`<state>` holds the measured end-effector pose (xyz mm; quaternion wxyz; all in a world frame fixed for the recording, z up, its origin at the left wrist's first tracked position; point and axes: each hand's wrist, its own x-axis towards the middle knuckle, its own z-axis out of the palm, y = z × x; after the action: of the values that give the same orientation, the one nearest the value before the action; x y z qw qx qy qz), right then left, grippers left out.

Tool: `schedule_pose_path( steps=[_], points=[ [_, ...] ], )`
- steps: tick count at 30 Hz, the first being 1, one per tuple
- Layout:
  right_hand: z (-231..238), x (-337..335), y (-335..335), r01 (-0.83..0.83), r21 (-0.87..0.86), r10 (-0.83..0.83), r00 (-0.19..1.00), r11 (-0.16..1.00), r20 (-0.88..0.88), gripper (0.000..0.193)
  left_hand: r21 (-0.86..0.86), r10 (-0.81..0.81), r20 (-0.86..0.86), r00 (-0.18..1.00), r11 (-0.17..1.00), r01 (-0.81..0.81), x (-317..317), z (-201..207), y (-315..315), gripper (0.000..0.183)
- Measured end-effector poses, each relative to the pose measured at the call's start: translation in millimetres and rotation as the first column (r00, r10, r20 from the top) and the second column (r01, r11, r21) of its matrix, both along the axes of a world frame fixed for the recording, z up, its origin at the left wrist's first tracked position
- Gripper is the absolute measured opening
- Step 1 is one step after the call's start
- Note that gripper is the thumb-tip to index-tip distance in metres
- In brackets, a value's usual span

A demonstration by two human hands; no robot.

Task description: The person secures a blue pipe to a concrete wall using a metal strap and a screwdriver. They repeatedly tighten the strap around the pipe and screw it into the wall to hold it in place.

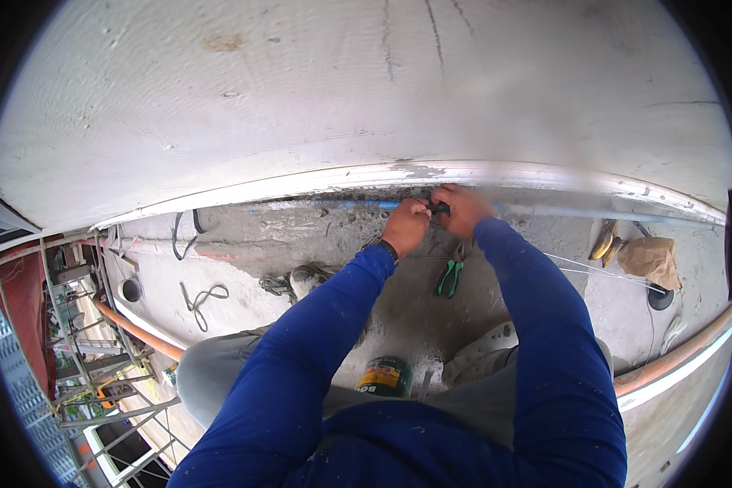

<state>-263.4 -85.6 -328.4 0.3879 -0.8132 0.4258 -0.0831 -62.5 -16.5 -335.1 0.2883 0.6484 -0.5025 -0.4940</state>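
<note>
My left hand (407,224) and my right hand (461,211) meet at the foot of the pale wall. Between their fingertips is a small black piece (438,209), mostly covered by the fingers, so its kind cannot be made out. Both hands are closed on it. Just below my right hand, pliers with green handles (450,277) lie on the grey concrete floor (415,313). A blue line (346,203), perhaps a thin pipe or cord, runs along the wall base behind my hands.
Between my legs stands a green can (385,376) with a yellow label. Dark cord loops (204,306) lie left. Rightward are a brown paper bag (649,259), yellow-brown objects (604,241), white strands (598,270) and a black round object (660,299). Metal scaffolding (110,370) stands beyond an orange pipe (138,329).
</note>
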Motion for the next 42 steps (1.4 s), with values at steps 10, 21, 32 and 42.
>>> schedule_pose_path(
  steps=[10, 21, 32, 42],
  points=[
    [-10, -3, 5, 0.027, -0.078, -0.019, 0.995, 0.997, 0.097, 0.022, -0.342, 0.031, 0.213, 0.976, 0.939, 0.045, -16, 1, 28, 0.016],
    [-13, 3, 7, 0.058, -0.029, -0.058, 0.998, 0.998, -0.011, 0.02, -0.19, 0.105, 0.02, 0.994, 0.977, -0.099, -23, 8, 9, 0.018],
    [-11, 2, 4, 0.047, 0.049, -0.047, 0.999, 0.998, -0.009, 0.012, -0.05, 0.225, 0.205, 0.953, 0.974, -0.22, -28, -17, -7, 0.017],
    [-12, 2, 3, 0.055, 0.07, -0.057, 0.998, 0.996, 0.017, 0.013, -0.208, 0.131, 0.357, 0.925, 0.976, -0.058, -29, -25, 1, 0.02]
  ],
)
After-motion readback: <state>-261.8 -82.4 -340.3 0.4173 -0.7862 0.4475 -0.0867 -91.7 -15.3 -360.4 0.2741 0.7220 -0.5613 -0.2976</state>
